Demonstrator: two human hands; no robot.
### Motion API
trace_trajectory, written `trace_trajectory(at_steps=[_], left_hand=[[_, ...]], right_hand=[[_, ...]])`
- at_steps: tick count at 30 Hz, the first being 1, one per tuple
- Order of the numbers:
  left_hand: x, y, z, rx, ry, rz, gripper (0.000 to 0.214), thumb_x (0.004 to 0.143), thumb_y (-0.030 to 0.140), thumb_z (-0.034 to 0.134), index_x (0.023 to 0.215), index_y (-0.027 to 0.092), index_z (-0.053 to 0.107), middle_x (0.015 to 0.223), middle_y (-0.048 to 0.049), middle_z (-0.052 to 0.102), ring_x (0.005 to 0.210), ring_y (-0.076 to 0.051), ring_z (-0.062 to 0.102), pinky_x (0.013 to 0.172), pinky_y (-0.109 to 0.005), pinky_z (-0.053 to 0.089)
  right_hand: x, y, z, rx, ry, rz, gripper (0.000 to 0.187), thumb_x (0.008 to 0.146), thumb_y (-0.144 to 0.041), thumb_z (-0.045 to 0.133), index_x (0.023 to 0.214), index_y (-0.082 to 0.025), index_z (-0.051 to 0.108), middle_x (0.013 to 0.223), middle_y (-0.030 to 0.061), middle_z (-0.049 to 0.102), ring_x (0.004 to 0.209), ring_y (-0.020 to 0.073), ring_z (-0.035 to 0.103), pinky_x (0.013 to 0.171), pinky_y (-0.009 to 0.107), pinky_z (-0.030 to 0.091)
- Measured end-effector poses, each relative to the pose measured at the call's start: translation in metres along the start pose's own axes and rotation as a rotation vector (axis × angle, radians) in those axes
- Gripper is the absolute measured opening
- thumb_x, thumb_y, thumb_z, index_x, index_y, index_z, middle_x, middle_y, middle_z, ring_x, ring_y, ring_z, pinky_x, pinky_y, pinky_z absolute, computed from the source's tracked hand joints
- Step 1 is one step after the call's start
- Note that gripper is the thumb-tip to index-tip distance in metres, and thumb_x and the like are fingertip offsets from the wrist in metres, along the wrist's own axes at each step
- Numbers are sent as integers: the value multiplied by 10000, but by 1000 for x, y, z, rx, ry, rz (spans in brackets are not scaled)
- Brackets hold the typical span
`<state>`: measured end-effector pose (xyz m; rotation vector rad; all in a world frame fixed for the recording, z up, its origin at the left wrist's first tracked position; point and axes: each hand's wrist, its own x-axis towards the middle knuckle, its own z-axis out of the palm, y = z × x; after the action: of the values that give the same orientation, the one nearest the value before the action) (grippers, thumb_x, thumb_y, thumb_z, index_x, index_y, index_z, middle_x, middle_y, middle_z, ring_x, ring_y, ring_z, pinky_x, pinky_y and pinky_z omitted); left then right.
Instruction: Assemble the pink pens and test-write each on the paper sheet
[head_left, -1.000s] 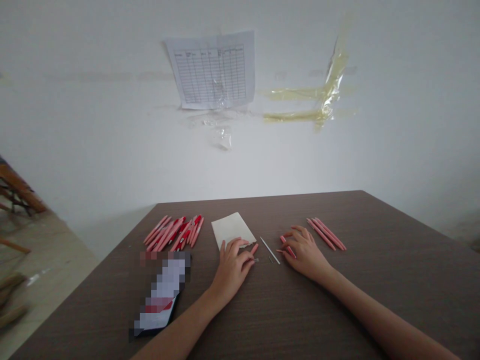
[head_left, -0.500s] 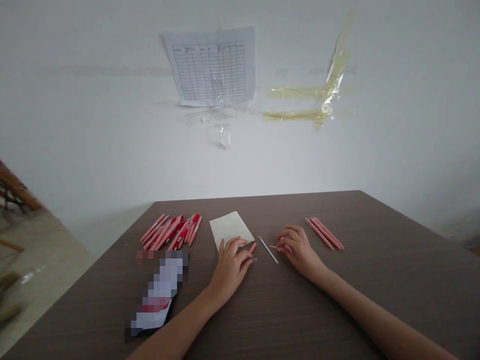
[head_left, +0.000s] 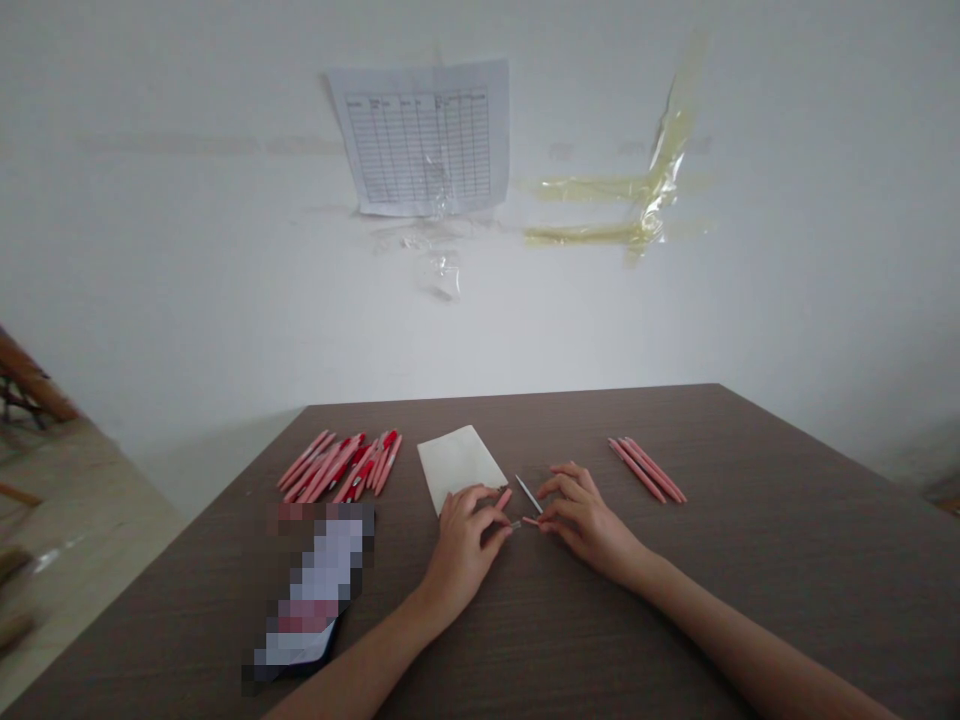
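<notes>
My left hand (head_left: 465, 535) rests on the brown table (head_left: 540, 620) at the near edge of a cream paper pad (head_left: 459, 464), fingers curled around a small pink pen part (head_left: 504, 498). My right hand (head_left: 583, 518) sits just to its right, fingertips pinched on another small pink pen piece (head_left: 531, 521). The two hands almost meet. A thin white pen refill (head_left: 528, 494) lies on the table between them.
A pile of several pink and red pens (head_left: 341, 465) lies at the left. A few pink pen barrels (head_left: 646, 468) lie at the right. A blurred dark flat object (head_left: 311, 595) lies near my left forearm. A printed sheet (head_left: 424, 137) is taped to the wall.
My right hand has slid left toward my left hand, bringing its pink piece close to the left fingertips. The left hand has stayed nearly in place.
</notes>
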<state>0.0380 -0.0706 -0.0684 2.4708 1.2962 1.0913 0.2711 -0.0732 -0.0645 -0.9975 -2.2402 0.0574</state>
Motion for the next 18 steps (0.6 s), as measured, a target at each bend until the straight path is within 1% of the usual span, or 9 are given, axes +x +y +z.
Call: trace_trajectory(at_steps=[6,11,14,18], left_hand=[[0,1,0,7,-15,-9,94,798,148,717,835,234,707,1137,-59,633,1135,-266,565,1040,-573,406],[0,1,0,17,-10,0,76,804,168,715,835,237,703,1137,-55,632,1138,-267,564,1055,-604,379],[-1,1,0,28,-18,3,88,805,160,712,840,240,700,1143,-48,637,1156,-273,562,1076,-646,328],[0,3,-1,44,-35,2,111,802,145,712,855,241,701,1156,-46,637,1169,-277,561,1087,-669,296]], right_hand=[[2,-4,-3,20,-10,-24,83,875,-172,644,884,-232,701,1102,70,639,1271,278,425,1091,536,363],[3,-6,-3,55,-21,-39,84,867,-155,656,876,-226,700,1082,69,639,1265,282,423,1077,544,370],[3,-6,-3,63,-23,-59,86,869,-146,650,872,-219,696,1083,70,635,1267,285,413,1080,562,358],[2,-6,-3,57,-25,-81,114,879,-128,624,884,-217,697,1094,72,631,1269,282,404,1094,575,332]])
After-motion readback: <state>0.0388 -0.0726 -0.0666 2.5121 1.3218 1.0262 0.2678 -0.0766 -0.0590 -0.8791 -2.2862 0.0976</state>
